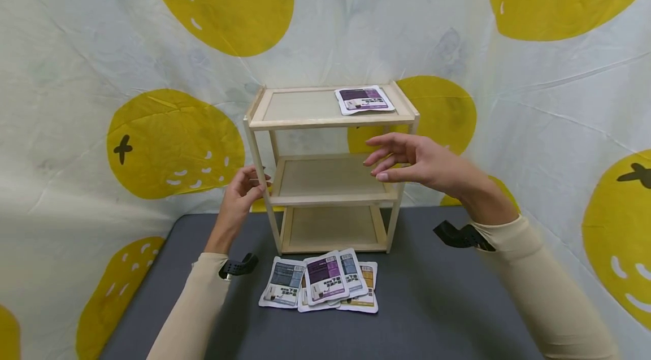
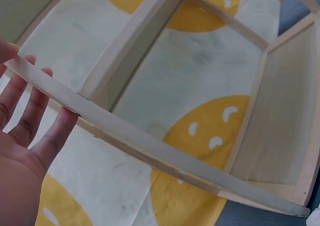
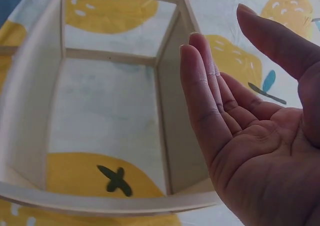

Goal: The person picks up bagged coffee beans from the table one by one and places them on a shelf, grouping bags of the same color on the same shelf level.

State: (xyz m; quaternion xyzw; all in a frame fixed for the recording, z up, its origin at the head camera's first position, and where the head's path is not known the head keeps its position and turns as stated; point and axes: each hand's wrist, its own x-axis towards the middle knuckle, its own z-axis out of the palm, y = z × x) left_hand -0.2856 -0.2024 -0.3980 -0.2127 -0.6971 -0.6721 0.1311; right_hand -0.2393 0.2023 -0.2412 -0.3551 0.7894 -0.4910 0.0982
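A wooden three-tier shelf (image 1: 333, 200) stands at the back of the table. My left hand (image 1: 240, 202) is at its left front post, and the left wrist view shows the thumb and fingers (image 2: 56, 136) around that post. In front of the shelf's right side, my right hand (image 1: 417, 161) is raised with nothing in it, fingers spread loosely from the thumb. On the top tier, toward the right, lies a purple-and-white pouch (image 1: 365, 100). Several flat pouches overlap on the table before the shelf, a purple one (image 1: 325, 277) uppermost and a grey-blue one (image 1: 283, 282) at the left.
The middle tier (image 1: 325, 176) and bottom tier (image 1: 333, 228) have raised wooden frames. A dark grey cloth covers the table (image 1: 407, 315). Behind and on both sides hangs a pale sheet (image 1: 325, 21) printed with yellow fruit. A black strap sits on each wrist.
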